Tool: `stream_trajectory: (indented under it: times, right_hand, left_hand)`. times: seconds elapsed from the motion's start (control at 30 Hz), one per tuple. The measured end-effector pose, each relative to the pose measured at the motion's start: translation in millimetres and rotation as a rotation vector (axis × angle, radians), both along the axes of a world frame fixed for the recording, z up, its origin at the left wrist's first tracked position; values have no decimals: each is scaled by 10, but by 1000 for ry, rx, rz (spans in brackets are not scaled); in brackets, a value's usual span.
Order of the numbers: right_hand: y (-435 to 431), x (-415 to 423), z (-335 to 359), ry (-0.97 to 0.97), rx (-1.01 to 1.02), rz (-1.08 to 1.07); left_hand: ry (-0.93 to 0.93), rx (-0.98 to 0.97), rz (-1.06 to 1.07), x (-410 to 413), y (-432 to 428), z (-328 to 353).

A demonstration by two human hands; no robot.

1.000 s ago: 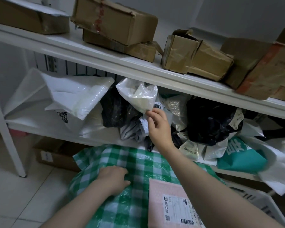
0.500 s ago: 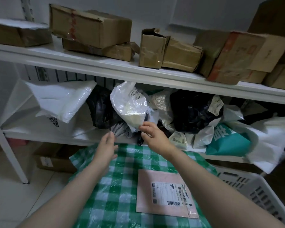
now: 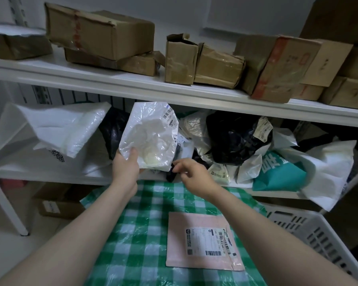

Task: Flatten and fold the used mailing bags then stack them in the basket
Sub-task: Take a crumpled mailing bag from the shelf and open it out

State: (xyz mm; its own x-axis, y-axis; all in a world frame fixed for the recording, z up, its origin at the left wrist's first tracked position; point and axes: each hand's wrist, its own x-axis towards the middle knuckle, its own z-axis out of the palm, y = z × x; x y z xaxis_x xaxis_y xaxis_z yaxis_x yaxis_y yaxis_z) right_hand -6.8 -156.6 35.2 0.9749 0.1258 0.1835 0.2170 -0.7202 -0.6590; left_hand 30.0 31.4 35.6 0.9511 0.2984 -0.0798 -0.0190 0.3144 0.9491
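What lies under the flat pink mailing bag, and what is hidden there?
The pink mailing bag lies flat on a green checked sheet. The sheet's part beneath it, and whatever supports the sheet, are covered.

The mailing bag you hold up is white, its label barcoded in black. Your tabletop wears a green-and-white check, with a pale pink mailer on it. A black bag and a teal bag sit on the white shelf; the boxes above are brown
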Motion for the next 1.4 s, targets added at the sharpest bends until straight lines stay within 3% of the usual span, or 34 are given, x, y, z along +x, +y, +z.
stream_trajectory:
  times: [0.1, 0.17, 0.33, 0.47, 0.6, 0.83, 1.07, 1.4]
  right_hand:
    - [-28, -12, -16, -30, 204, -114]
    - [-49, -52, 4, -149, 254, -150]
    - [-169, -223, 112, -495, 142, -197]
    - [-382, -369, 156, -624, -31, -143]
    - [-605, -523, 165, -618, -226, -63]
    - [-860, -774, 197, -577, -129, -124]
    - [-862, -946, 68, -193, -150, -119]
    - [-907, -928, -132, -99, -174, -202]
  left_hand:
    - [-47, 100, 1, -98, 32, -105]
    - [-62, 161, -27, -193, 27, -132]
    - [-92, 421, -141, -408, -62, -82]
    - [-70, 635, -209, -500, -145, 23]
    - [-117, 769, -303, -608, -258, 107]
    - [-170, 1016, -334, -821, -481, 256]
    - [-16, 939, -503, -870, -445, -31]
    - [57, 799, -520, -795, -429, -301]
